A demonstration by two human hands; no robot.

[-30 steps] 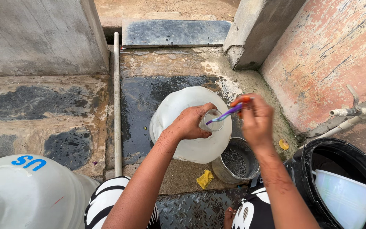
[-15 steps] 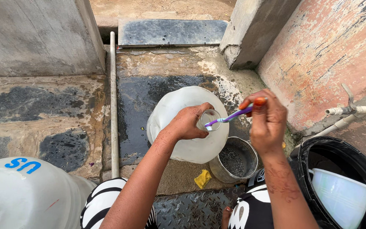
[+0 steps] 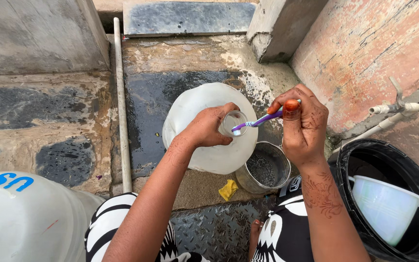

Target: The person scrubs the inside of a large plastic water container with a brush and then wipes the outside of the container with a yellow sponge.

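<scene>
On wet ground, two hands clean a big white jug (image 3: 204, 131).
Left hand (image 3: 209, 128) grips the jug's neck. Right hand (image 3: 301, 126) pinches a purple toothbrush (image 3: 258, 120), its head at the jug's mouth, beside a metal pot (image 3: 265, 167).

floor (image 3: 180, 92): wet concrete | on it: metal bowl (image 3: 263, 167), yellow sponge (image 3: 228, 189), black tub (image 3: 408, 160)

A metal pot (image 3: 263, 167) stands right of the jug (image 3: 204, 121), beside a bucket (image 3: 403, 204).
</scene>
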